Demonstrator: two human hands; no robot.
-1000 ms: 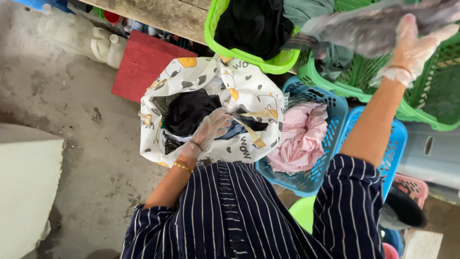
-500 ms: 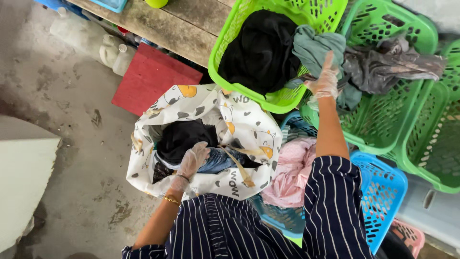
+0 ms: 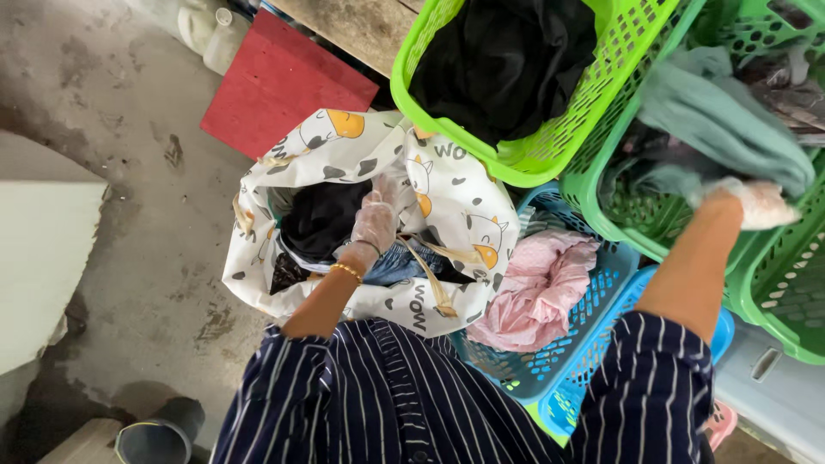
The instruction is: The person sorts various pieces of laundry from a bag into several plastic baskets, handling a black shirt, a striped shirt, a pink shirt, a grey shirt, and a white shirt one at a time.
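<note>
A teal garment point(image 3: 726, 129) is gripped at its lower edge by the right hand point(image 3: 756, 202), which is covered by a thin clear glove and closed around the cloth; the garment is draped over the rim of a dark green basket point(image 3: 601, 206) at the upper right, with grey clothing point(image 3: 795, 86) lying behind it in the same basket. The left hand point(image 3: 378, 215), likewise gloved, is lowered into the open mouth of a white patterned bag point(image 3: 447, 198) standing on the concrete floor point(image 3: 112, 155); its fingers are loosely curled against the cloth inside, and whether anything is actually pinched cannot be told. Inside the bag a black garment point(image 3: 322, 219) is seen just to the left of that hand, and blue denim point(image 3: 395, 266) lies directly beneath the wrist, on which a gold bracelet point(image 3: 346, 271) is worn. Just beyond the bag, a lime green basket point(image 3: 550, 146) holding dark clothes point(image 3: 503, 60) is set. To the right of the bag, a pink garment point(image 3: 541, 288) is bundled in a blue basket point(image 3: 601, 309). A red board point(image 3: 279, 82) is laid on the floor to the upper left of the bag, well apart from both hands.
</note>
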